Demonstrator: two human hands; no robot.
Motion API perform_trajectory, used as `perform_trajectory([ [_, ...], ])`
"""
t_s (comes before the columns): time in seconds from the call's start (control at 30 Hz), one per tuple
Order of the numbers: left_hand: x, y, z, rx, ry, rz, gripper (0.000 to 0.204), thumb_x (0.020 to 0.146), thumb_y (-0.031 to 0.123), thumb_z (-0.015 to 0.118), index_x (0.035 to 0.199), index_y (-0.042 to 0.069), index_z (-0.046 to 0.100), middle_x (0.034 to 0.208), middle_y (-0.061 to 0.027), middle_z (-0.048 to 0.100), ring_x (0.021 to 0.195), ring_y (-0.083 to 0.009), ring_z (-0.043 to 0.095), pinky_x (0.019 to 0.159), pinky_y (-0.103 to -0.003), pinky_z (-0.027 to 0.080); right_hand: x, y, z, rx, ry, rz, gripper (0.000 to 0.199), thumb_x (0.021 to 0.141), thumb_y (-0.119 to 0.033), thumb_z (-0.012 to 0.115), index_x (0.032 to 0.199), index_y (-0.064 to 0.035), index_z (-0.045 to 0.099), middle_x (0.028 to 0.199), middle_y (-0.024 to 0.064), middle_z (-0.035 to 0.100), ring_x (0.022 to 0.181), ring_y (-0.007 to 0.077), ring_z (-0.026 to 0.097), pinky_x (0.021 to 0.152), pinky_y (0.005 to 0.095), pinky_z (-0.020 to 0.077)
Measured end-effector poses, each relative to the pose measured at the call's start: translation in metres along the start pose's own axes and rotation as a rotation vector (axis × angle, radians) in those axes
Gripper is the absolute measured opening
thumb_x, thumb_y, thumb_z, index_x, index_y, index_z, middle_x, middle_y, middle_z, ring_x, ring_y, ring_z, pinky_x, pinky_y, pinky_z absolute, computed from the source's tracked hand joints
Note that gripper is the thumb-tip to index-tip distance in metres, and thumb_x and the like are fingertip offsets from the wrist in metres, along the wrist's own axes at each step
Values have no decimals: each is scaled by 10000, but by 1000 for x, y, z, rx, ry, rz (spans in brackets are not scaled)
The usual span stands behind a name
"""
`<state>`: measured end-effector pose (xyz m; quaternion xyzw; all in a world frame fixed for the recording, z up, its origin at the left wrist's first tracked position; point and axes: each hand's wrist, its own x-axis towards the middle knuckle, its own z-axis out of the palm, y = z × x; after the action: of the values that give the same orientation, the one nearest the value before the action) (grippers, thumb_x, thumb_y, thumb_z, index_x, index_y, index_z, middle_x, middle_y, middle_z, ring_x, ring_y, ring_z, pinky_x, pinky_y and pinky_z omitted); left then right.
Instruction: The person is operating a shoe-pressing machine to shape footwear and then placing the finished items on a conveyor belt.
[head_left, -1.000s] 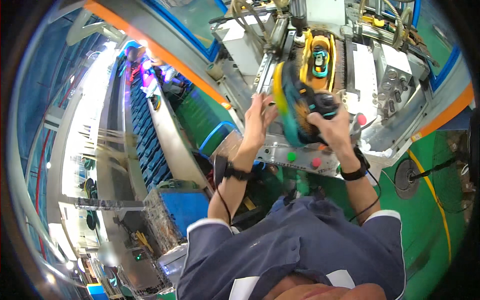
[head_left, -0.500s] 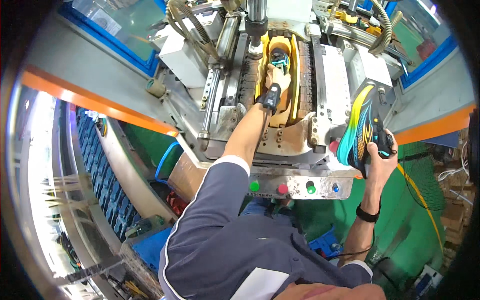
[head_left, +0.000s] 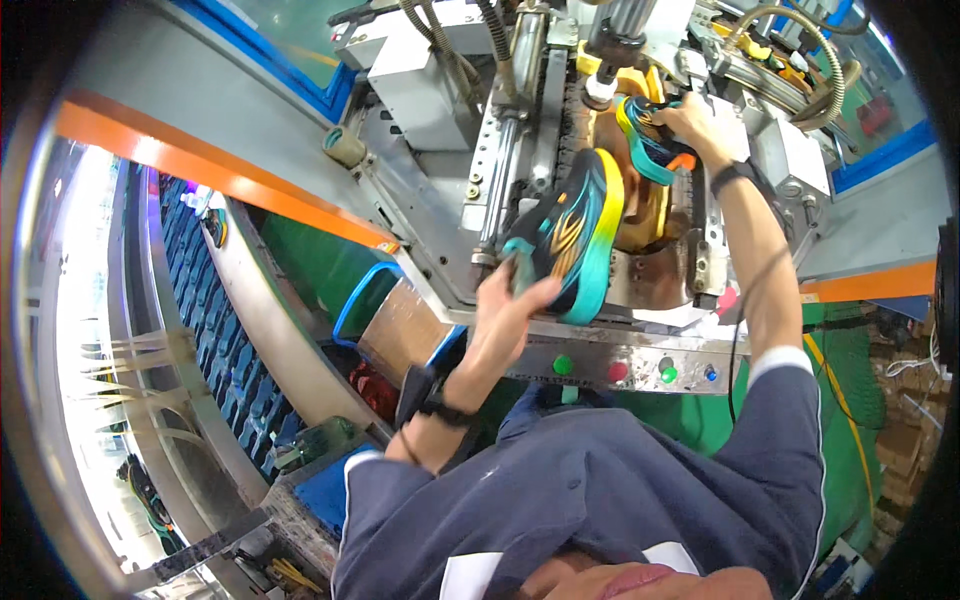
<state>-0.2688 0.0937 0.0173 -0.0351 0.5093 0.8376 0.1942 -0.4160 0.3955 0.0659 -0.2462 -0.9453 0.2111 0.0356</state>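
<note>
My left hand (head_left: 508, 318) grips a sneaker (head_left: 590, 235) with a dark upper, orange lines and a yellow-to-teal sole. It hangs tilted over the front of the machine, with my fingers at its collar end. Farther away, my right hand (head_left: 702, 132) is closed around a matching sneaker (head_left: 648, 142). That one is at the mouth of the machine's brown, yellow-walled cavity (head_left: 655, 215), partly hidden by my fingers. Whether it touches the cavity cannot be seen. A vertical press rod (head_left: 615, 50) stands just beside it.
Green, red and blue buttons (head_left: 618, 371) line the machine's front panel. A conveyor with a blue patterned belt (head_left: 235, 370) curves along the left, beside a blue-rimmed box (head_left: 400, 318). Orange-edged frame bars (head_left: 220, 165) flank the machine, and hoses hang above it.
My left hand has come out of the cavity with a sneaker and moved toward me. The right hand has carried its sneaker from the right side to the cavity. The view has shifted.
</note>
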Motion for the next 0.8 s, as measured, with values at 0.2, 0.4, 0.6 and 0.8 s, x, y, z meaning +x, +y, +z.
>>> perform_trajectory([
  [0.2, -136, 9, -71, 193, 347, 30, 580, 769, 69, 714, 1280, -62, 475, 1191, -106, 595, 1073, -182, 582, 968, -311, 437, 77, 48, 149, -7, 203, -82, 499, 749, -298, 713, 1071, 34, 525, 955, 268, 673, 935, 417, 662, 813, 467, 530],
  [0.4, -214, -29, -68, -107, 693, 181, 513, 850, 22, 643, 1313, -60, 438, 1231, -125, 582, 1075, -225, 607, 965, -375, 475, 50, 23, 151, 31, 107, -90, 635, 780, -325, 699, 1201, 12, 364, 1017, 275, 657, 968, 429, 649, 837, 478, 524],
  [0.6, -237, -73, -43, -259, 795, 210, 409, 885, 37, 607, 1275, -45, 514, 1192, -132, 615, 1049, -224, 627, 856, -365, 542, -211, 3, 138, 484, 204, -1048, 272, 810, -63, 641, 1082, -59, 632, 963, 124, 629, 920, 327, 610, 813, 414, 488],
  [0.8, -268, -110, -30, -364, 909, 167, 443, 856, 43, 644, 1258, -79, 504, 1165, -151, 623, 1020, -241, 638, 881, -384, 535, -284, 69, 288, 199, -330, -1073, 178, 839, -98, 592, 1009, -65, 631, 986, 121, 629, 966, 326, 586, 826, 420, 490],
])
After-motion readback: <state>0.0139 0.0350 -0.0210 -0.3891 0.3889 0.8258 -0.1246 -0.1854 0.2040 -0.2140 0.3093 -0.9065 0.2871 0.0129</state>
